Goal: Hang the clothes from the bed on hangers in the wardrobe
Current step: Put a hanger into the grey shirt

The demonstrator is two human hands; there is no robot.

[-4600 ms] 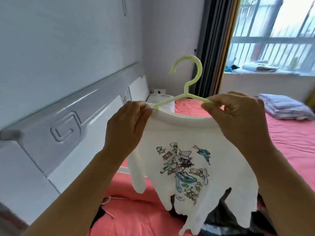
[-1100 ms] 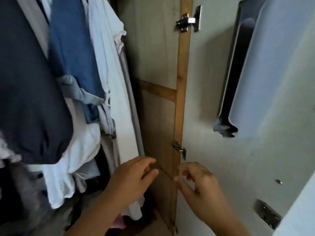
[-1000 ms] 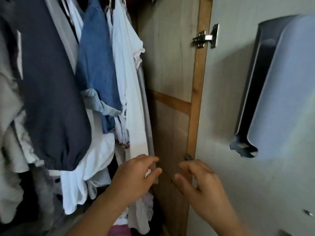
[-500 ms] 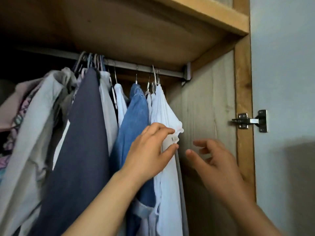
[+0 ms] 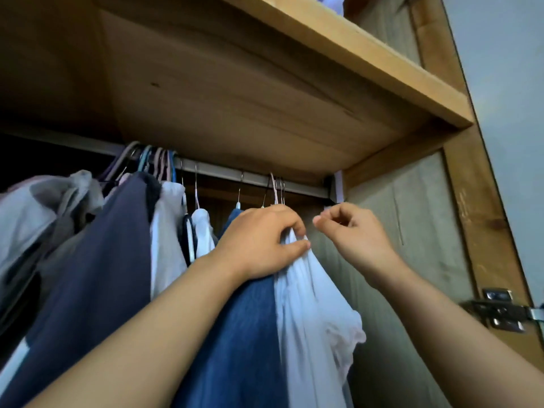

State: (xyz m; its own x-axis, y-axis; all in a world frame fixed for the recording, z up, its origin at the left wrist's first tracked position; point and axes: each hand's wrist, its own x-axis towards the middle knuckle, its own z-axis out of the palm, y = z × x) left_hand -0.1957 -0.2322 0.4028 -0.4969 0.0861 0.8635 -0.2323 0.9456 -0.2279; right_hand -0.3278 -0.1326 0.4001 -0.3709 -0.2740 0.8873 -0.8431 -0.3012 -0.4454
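Where the metal rail (image 5: 253,178) meets the wardrobe's right wall (image 5: 412,231), the left hand (image 5: 259,242) pinches the shoulder of the white T-shirt (image 5: 312,304), the rightmost hanging garment, thumb beneath and fingers curled over. The right hand (image 5: 353,231), just beside it, has fingers curled with thumb and forefinger together; whether this grip holds anything cannot be told. A blue denim garment (image 5: 247,334) hangs left of the shirt.

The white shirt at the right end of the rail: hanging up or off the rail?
Hanging. The white shirt drapes below hooks on the rail; the left hand grips its shoulder, the right hand is beside it.
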